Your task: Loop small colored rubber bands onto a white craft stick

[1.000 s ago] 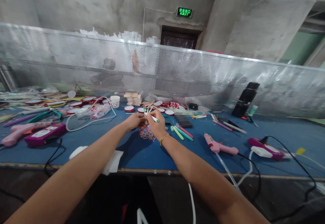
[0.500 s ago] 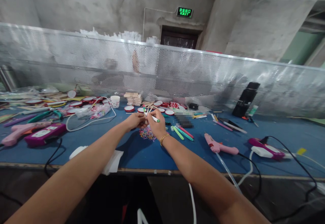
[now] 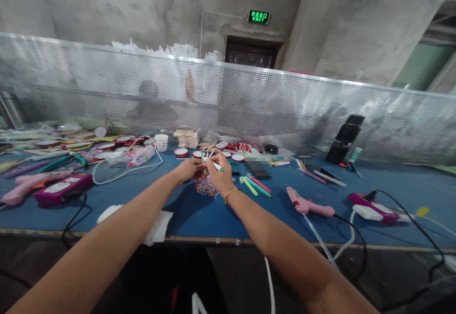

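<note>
My right hand (image 3: pixel 220 174) is closed around a white marker pen (image 3: pixel 215 165) with a green end, held at a slant above the table. Close against it, my left hand (image 3: pixel 192 169) has its fingers pinched together. What the left fingers grip is mostly covered; a small red-and-green tip (image 3: pixel 202 152) shows just above them. Below both hands lies a heap of small multicoloured pieces (image 3: pixel 207 188). Several coloured pens (image 3: pixel 257 186) lie just right of my right wrist.
Pink glue guns (image 3: pixel 302 204) lie on both sides, with trailing cords. Small red-rimmed drums (image 3: pixel 181 152), a paper cup (image 3: pixel 161 142) and stacked wooden pieces (image 3: pixel 187 138) stand farther back. A perforated metal screen (image 3: pixel 249 95) runs behind the blue table (image 3: pixel 213 221).
Both hands and the marker pen stay practically in place. Behind the screen, a dim figure has shifted slightly left.
</note>
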`<state>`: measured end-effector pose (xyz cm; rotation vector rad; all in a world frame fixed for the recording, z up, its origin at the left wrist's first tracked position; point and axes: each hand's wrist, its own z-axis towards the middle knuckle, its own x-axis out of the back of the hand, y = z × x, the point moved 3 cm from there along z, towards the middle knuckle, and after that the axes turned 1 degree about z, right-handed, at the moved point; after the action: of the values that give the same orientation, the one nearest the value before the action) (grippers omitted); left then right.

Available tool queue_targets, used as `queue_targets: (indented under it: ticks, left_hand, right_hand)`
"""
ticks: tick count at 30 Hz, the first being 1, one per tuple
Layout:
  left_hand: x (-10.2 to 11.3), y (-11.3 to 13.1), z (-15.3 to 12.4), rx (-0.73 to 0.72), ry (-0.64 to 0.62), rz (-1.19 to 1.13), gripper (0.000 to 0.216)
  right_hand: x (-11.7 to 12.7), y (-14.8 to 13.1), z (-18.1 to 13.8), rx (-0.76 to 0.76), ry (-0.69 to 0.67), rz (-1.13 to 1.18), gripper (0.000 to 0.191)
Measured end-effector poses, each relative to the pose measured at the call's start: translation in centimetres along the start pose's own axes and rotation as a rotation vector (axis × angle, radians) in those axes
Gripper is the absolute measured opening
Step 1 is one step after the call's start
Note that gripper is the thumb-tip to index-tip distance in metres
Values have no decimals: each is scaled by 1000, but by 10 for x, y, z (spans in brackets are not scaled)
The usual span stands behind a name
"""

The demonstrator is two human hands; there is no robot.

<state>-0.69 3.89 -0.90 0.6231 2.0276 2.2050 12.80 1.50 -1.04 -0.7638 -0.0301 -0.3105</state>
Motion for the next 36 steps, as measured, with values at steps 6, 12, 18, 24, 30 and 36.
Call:
queue_targets:
  ticks: [6, 12, 18, 24, 30, 36]
  left_hand:
    - [-2, 3, -1, -11, 2, -9, 35]
    - [-2, 4, -2, -4, 20, -39, 37]
    - [-1, 3, -1, -10, 15, -60, 38]
    - [-1, 2, -1, -17, 13, -54, 34]
    - [-1, 3, -1, -4, 31, -53, 29]
    - [-2, 5, -3, 2, 39, -41, 33]
  right_hand:
    - [0, -1, -1, 4, 1, -11, 21]
    - [1, 3, 1, -14, 14, -13, 21]
    - [0, 6, 2, -9, 25, 6, 22]
    - [0, 5, 1, -2, -1, 2, 21]
    - [1, 6, 1, 1, 15, -4, 21]
    - [0, 6, 2, -8, 5, -10, 21]
